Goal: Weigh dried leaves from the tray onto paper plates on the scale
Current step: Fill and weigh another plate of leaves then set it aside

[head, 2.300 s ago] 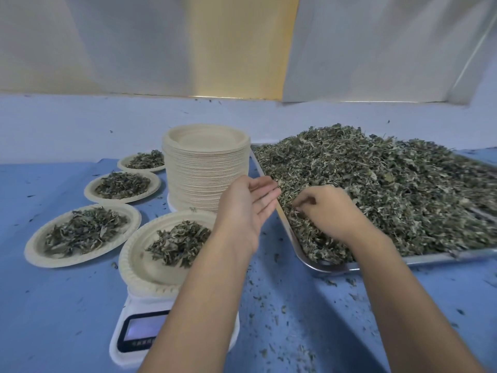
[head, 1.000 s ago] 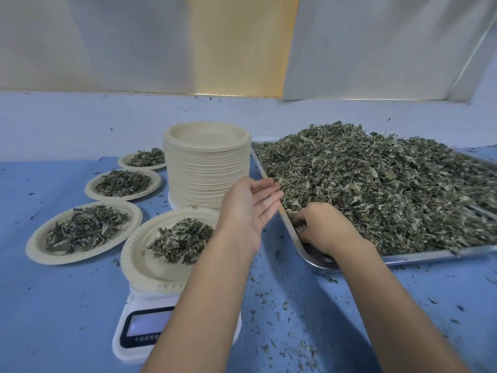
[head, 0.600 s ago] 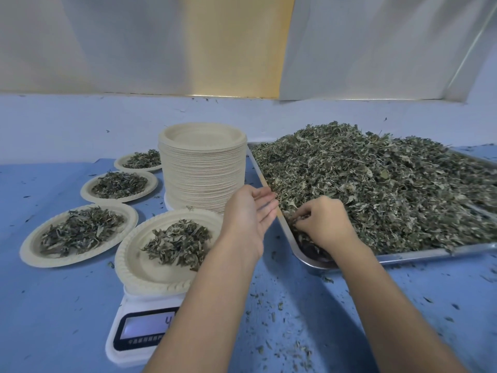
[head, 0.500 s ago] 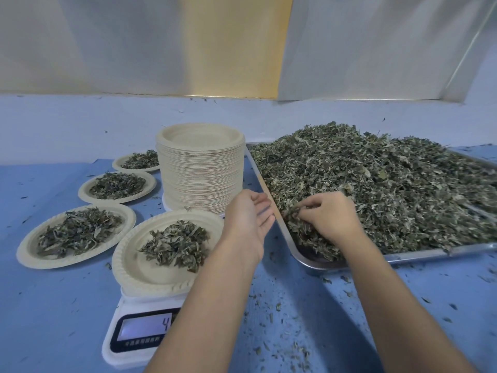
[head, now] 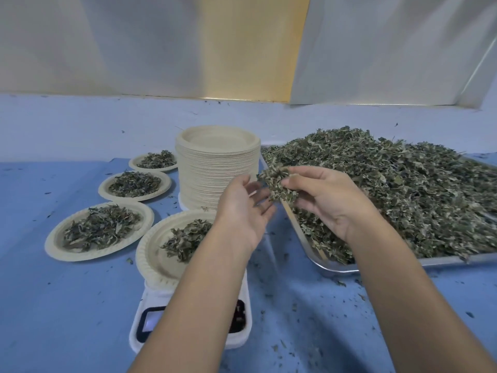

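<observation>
Dried green leaf clump [head: 277, 181] is pinched in the right grip [head: 330, 203] above the steel tray's [head: 336, 267] left edge; the left grip [head: 242, 211], fingers spread, hovers beside it, by the beige paper plate [head: 145, 251] on the white scale [head: 239, 337].

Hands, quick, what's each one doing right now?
Left hand: open, fingers relaxed, holding nothing.
Right hand: pinching a clump of dried leaves.

Bare blue desk [head: 59, 313] lies open along the near edge, left of the scale [head: 240, 341], and in the strip between scale and tray [head: 336, 267]. The tall plate stack [head: 215, 179] blocks the way behind the scale. Three filled plates [head: 103, 187] line the left side.
</observation>
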Demonstrator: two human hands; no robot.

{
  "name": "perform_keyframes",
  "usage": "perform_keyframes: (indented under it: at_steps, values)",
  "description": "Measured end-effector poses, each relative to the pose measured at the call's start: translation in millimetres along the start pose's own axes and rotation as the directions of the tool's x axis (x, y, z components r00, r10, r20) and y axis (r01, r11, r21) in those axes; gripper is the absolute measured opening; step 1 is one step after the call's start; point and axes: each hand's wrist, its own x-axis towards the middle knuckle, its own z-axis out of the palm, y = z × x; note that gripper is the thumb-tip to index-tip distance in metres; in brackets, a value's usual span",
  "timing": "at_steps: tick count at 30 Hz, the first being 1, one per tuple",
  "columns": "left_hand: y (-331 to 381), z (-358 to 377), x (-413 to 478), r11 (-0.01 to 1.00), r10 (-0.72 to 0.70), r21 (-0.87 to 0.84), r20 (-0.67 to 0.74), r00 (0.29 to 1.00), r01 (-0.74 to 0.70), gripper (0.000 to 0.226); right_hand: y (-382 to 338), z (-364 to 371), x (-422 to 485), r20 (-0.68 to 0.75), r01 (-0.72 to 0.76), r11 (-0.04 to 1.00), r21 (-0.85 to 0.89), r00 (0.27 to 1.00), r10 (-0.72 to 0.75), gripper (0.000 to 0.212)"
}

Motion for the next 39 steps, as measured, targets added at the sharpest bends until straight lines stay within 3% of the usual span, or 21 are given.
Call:
perform_keyframes:
  at_steps: [7,15,21,28,36,39]
  values:
    - [43.1,-32.7,-16.4,0.992,0.117,-0.048,0.016,0.993,-0.116,0.027,-2.2,57.2,0.6,0.125,0.057,0.993,-0.100,0.991,-0.044,0.023]
    - [61.5,-64.2,-20.5,0.971,0.214,0.103,0.014,0.977,-0.215,0.028,16.1,92.9,1.4,0.157,0.052,0.986,-0.161,0.987,-0.027,0.023]
    - [60.8,-69.8,-17.0,0.924,0.273,0.272,0.021,0.962,-0.268,0.011,23.2,95.0,0.2,0.140,0.073,0.972,-0.223,0.989,-0.042,0.024]
    - [63.0,-80.1,-13.4,0.907,0.325,0.287,-0.011,0.946,-0.309,0.015,23.1,97.3,0.0,0.173,0.118,0.961,-0.250,0.982,-0.076,0.021]
    - [68.2,-86.2,-12.5,0.833,0.470,0.375,-0.093,0.878,-0.406,0.023,25.6,88.4,8.3,0.108,0.180,0.881,-0.438,0.983,-0.147,0.022]
    - [69.9,-85.4,-15.2,0.832,0.490,0.351,-0.102,0.866,-0.429,0.016,28.5,86.5,9.6,0.116,0.193,0.811,-0.553,0.981,-0.155,0.020]
